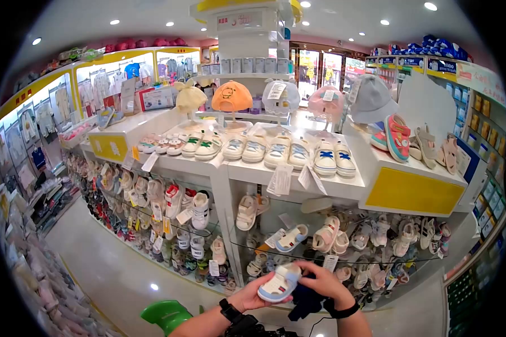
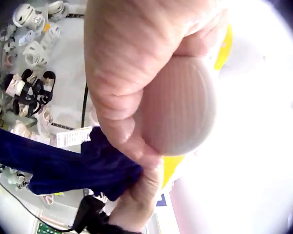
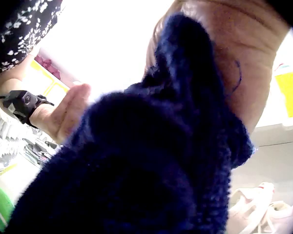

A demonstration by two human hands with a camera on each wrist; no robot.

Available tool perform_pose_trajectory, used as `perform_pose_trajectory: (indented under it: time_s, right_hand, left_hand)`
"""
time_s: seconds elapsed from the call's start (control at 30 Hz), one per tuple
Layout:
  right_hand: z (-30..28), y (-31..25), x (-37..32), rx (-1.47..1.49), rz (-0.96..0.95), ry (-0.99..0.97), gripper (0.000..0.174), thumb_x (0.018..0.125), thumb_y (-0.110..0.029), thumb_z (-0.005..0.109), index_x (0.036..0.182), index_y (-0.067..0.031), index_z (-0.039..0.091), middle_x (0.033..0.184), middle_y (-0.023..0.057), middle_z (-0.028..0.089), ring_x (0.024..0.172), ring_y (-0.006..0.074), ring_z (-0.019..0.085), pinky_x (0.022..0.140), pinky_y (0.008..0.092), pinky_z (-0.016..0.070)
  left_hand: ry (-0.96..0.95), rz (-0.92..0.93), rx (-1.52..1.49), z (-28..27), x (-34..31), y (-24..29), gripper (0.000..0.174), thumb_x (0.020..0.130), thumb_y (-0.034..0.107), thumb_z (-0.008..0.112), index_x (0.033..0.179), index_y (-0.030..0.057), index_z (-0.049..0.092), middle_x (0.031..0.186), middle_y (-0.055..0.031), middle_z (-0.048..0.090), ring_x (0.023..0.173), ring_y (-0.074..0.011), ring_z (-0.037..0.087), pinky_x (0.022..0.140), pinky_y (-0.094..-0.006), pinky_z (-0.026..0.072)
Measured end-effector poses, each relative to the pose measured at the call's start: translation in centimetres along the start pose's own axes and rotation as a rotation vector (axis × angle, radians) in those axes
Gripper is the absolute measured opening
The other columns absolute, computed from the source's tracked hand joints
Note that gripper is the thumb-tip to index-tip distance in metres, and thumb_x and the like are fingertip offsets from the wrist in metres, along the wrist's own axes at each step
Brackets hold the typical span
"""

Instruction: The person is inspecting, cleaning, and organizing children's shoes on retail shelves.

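A small child's shoe (image 1: pixel 279 283), white with light blue trim and a strap, is gripped by my left hand (image 1: pixel 251 296) low in the head view. Its ridged pale sole (image 2: pixel 178 109) faces the left wrist camera, with the fingers curled along its edge. My right hand (image 1: pixel 327 282) is at the shoe's heel side and holds a navy cloth (image 1: pixel 305 304), which hangs below the palm. In the right wrist view the fuzzy navy cloth (image 3: pixel 136 165) covers most of the right fingers.
Ahead stands a white display counter (image 1: pixel 205 171) with shoes and several caps on top. A similar blue-and-white shoe (image 1: pixel 292 238) sits on the glass shelf below, among many tagged shoes. A green plastic stool (image 1: pixel 166 316) is at lower left, and packaged clothes (image 1: pixel 31 281) line the left side.
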State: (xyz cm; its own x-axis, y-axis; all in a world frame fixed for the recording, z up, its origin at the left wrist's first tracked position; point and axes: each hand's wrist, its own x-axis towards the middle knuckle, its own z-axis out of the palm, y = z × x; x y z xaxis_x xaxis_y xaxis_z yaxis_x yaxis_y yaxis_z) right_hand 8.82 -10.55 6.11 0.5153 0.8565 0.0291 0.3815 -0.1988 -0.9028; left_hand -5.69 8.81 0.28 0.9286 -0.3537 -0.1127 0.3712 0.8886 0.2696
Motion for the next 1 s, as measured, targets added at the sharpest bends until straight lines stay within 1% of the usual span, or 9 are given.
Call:
perform_pose_trajectory:
  time_s: [0.07, 0.1, 0.23, 0.33, 0.4, 0.5, 0.77, 0.83, 1.0]
  right_hand:
    - [2.5, 0.5, 1.9, 0.212, 0.081, 0.244, 0.057, 0.083, -0.01, 0.066, 0.135, -0.0067, 0.042, 0.087, 0.0027, 0.058, 0.08, 0.011, 0.054, 0.071, 0.0239, 0.0441]
    - [3.6, 0.1, 2.8, 0.46, 0.156, 0.389, 0.052, 0.082, -0.012, 0.068, 0.13, -0.0034, 0.048, 0.097, 0.0052, 0.06, 0.085, 0.0135, 0.056, 0.078, 0.0265, 0.046]
    - [7.6, -2.2, 6.1, 0.961, 0.094, 0.474, 0.046, 0.085, -0.009, 0.065, 0.127, 0.0036, 0.05, 0.114, 0.0099, 0.061, 0.101, 0.0161, 0.058, 0.09, 0.0278, 0.046]
    - [11.7, -5.3, 8.8, 0.782, 0.005, 0.391, 0.036, 0.086, -0.004, 0.061, 0.121, 0.0028, 0.056, 0.115, 0.0076, 0.06, 0.099, 0.0147, 0.057, 0.088, 0.0271, 0.0455]
    - [14.7, -5.6, 9.9, 0.17, -0.116, 0.509, 0.028, 0.084, -0.005, 0.063, 0.112, 0.0003, 0.062, 0.102, 0.0092, 0.058, 0.091, 0.02, 0.059, 0.082, 0.0289, 0.0459]
    - [18.1, -7.1, 10.2, -0.117, -0.131, 0.558, 0.024, 0.081, -0.003, 0.063, 0.105, -0.0011, 0.064, 0.093, 0.0126, 0.054, 0.088, 0.0268, 0.057, 0.077, 0.0318, 0.0454]
    - [23.1, -7.7, 9.6, -0.056, -0.118, 0.609, 0.021, 0.081, -0.002, 0.063, 0.102, -0.0005, 0.063, 0.089, 0.0122, 0.054, 0.084, 0.0278, 0.056, 0.075, 0.032, 0.0447]
    - [22.0, -8.2, 8.7, 0.023, -0.207, 0.312, 0.018, 0.082, -0.003, 0.062, 0.099, -0.0015, 0.064, 0.09, 0.0131, 0.057, 0.086, 0.0276, 0.057, 0.077, 0.032, 0.0455]
    - [21.1, -7.6, 9.5, 0.147, -0.144, 0.632, 0.022, 0.079, 0.001, 0.061, 0.101, -0.0024, 0.065, 0.092, 0.0091, 0.056, 0.088, 0.0225, 0.056, 0.08, 0.0296, 0.0449]
  left_hand:
    - [0.042, 0.199, 0.017, 0.6, -1.3, 1.8, 0.056, 0.099, 0.041, 0.039, 0.14, 0.0033, 0.033, 0.133, -0.019, 0.048, 0.117, -0.0385, 0.051, 0.099, -0.0467, 0.0442]
    - [0.042, 0.289, 0.005, 0.4, -2.0, 3.0, 0.055, 0.099, 0.041, 0.038, 0.139, 0.0036, 0.035, 0.133, -0.0181, 0.048, 0.116, -0.0364, 0.051, 0.098, -0.0459, 0.0445]
    - [0.108, 0.474, -0.118, 1.0, -3.6, 6.8, 0.059, 0.098, 0.048, 0.035, 0.138, 0.0043, 0.038, 0.132, -0.0176, 0.049, 0.11, -0.0347, 0.054, 0.093, -0.0435, 0.0471]
    - [0.165, 0.528, -0.078, 0.6, -3.9, 8.0, 0.049, 0.1, 0.042, 0.037, 0.134, 0.0069, 0.044, 0.124, -0.01, 0.056, 0.112, -0.0246, 0.054, 0.094, -0.0391, 0.046]
    - [0.2, 0.589, -0.067, -0.6, -4.5, 8.8, 0.042, 0.101, 0.037, 0.037, 0.134, 0.012, 0.043, 0.121, -0.004, 0.057, 0.11, -0.0169, 0.056, 0.092, -0.0354, 0.046]
    - [0.238, 0.679, -0.057, -1.8, -5.8, 9.8, 0.039, 0.102, 0.034, 0.036, 0.137, 0.0171, 0.039, 0.12, -0.0037, 0.057, 0.107, -0.0178, 0.057, 0.092, -0.0346, 0.0464]
    - [0.401, 0.792, -0.021, -2.4, -7.4, 11.7, 0.042, 0.101, 0.04, 0.037, 0.125, 0.0099, 0.051, 0.109, -0.0087, 0.063, 0.097, -0.0205, 0.061, 0.083, -0.0346, 0.0508]
    - [0.398, 0.715, 0.042, -3.6, -8.0, 12.4, 0.045, 0.1, 0.043, 0.037, 0.127, 0.01, 0.05, 0.112, -0.0087, 0.063, 0.091, -0.0232, 0.062, 0.076, -0.0359, 0.0532]
    - [0.425, 0.834, 0.127, -2.6, -8.5, 13.3, 0.036, 0.1, 0.038, 0.039, 0.124, 0.013, 0.047, 0.103, -0.0051, 0.061, 0.089, -0.021, 0.062, 0.076, -0.0348, 0.0518]
